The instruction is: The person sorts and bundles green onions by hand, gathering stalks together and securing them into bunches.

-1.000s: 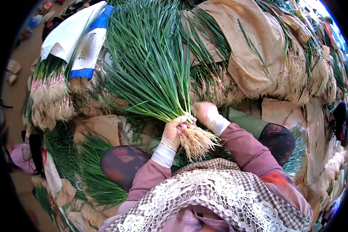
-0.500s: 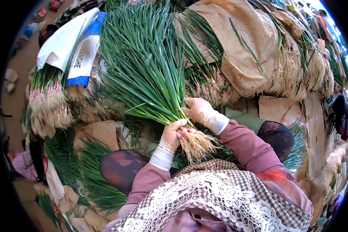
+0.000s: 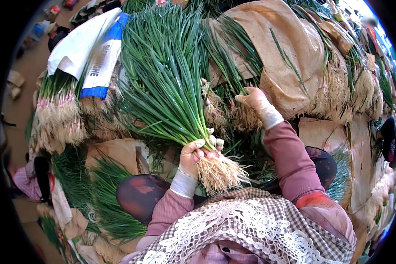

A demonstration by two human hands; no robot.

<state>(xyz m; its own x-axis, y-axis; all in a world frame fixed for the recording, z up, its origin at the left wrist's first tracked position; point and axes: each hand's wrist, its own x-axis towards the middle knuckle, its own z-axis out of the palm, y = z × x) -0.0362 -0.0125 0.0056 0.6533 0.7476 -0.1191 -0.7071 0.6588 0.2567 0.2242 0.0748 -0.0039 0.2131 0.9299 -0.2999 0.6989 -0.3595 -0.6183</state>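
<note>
A checked cloth edged in crocheted lace lies nearest. Just beyond, the left hand wraps its fingers tightly round a bunch of green onions, wiry roots toward the person. Farther, the right hand curls at other stalks; any grip cannot be told. Behind, a creased brown sheet hides more; leftward, a white-and-blue sack bears dark lettering.

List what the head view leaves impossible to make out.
Head view: most fingers of the left hand, hidden behind the green stalks.
Head view: whether the right hand grips anything, masked by the hand itself.
Head view: whatever lies under the brown sheet, covered by it.
</note>
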